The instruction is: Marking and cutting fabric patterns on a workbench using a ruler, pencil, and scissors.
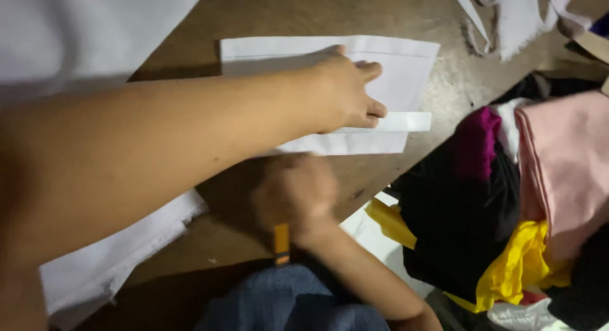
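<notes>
Bare forearms, no sleeves, blue denim garment (288,302) at the lap

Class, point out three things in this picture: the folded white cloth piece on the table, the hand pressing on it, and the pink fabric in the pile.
white cloth piece (406,71), head view, bare upper right part.
left hand (346,90), head view, back of hand.
pink fabric (568,160), head view, middle of fold.

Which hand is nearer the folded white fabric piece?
Left. The left hand rests flat on the folded white fabric piece; the right hand is below it, near an orange tool.
</notes>
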